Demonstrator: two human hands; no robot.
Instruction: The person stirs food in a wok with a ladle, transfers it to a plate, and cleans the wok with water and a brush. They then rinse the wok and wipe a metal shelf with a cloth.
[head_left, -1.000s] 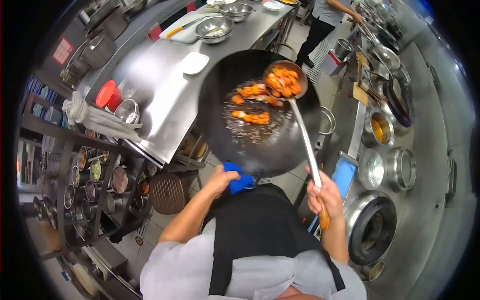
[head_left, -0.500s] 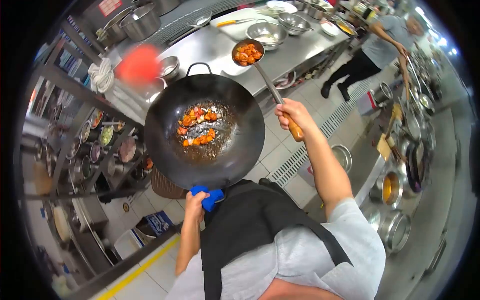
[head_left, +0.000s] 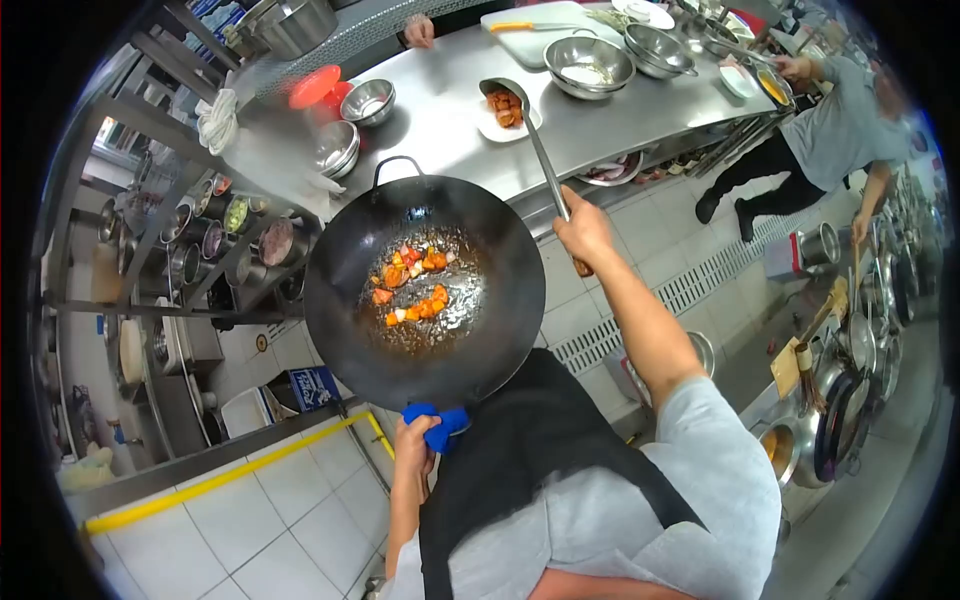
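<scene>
My left hand (head_left: 414, 450) grips the near handle of a large black wok (head_left: 350, 330) through a blue cloth (head_left: 437, 430). Orange-red glazed food pieces (head_left: 405, 265) and oily sauce lie in the wok. My right hand (head_left: 585, 233) is closed round the handle of a long metal ladle (head_left: 541, 150). The ladle's bowl is tipped over a white plate (head_left: 533, 128) on the steel counter. Orange food (head_left: 504, 110) shows at the ladle and on the plate, partly hidden by the bowl.
Metal bowls (head_left: 590, 93), a cutting board (head_left: 540, 48) with a yellow-handled knife and a red object (head_left: 316, 87) stand on the steel counter (head_left: 440, 60). A person's hand (head_left: 419, 32) is at its far edge. A co-worker (head_left: 835, 130) stands at right.
The ladle has come down over the plate and tipped, and food now shows on the plate. The wok has moved nearer the counter. A person's hand has appeared at the counter's far edge.
</scene>
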